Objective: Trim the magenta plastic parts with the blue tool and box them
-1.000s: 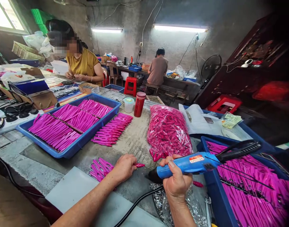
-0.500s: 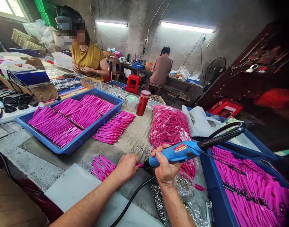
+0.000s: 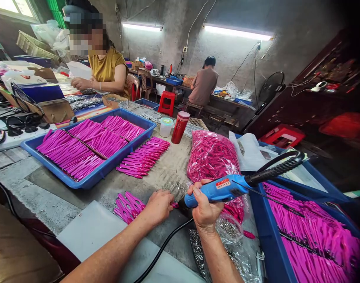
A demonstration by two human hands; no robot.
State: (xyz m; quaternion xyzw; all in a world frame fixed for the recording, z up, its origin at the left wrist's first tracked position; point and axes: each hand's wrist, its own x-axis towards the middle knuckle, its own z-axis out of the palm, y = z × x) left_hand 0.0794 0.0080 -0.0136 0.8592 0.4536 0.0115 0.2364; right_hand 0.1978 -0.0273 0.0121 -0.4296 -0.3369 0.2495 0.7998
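Observation:
My right hand [image 3: 207,208] is wrapped around a blue electric screwdriver [image 3: 216,191], which lies almost level with its black nose pointing left. At that nose, my left hand [image 3: 159,206] pinches a slim pink plastic piece [image 3: 174,204]; its tip meets the nose, and the exact contact is hidden. Under and left of my left wrist lies a small fan of pink clip-like pieces [image 3: 127,206]. Tiny metal parts [image 3: 176,186] are scattered on the table just beyond my fingers. A bulging clear bag of pink pieces [image 3: 212,157] stands behind the screwdriver.
A blue tray of pink pieces [image 3: 88,147] sits left, beside a laid-out row [image 3: 143,157]. Another blue tray [image 3: 264,232] flanks my right arm. A red tumbler [image 3: 180,127] and lidded cup [image 3: 166,127] stand behind. A black cable [image 3: 168,243] crosses below. Two co-workers sit farther back.
My hands keep the same hold on the screwdriver and pink piece. The camera view has shifted slightly. The co-worker in yellow has reached their hands out toward the left.

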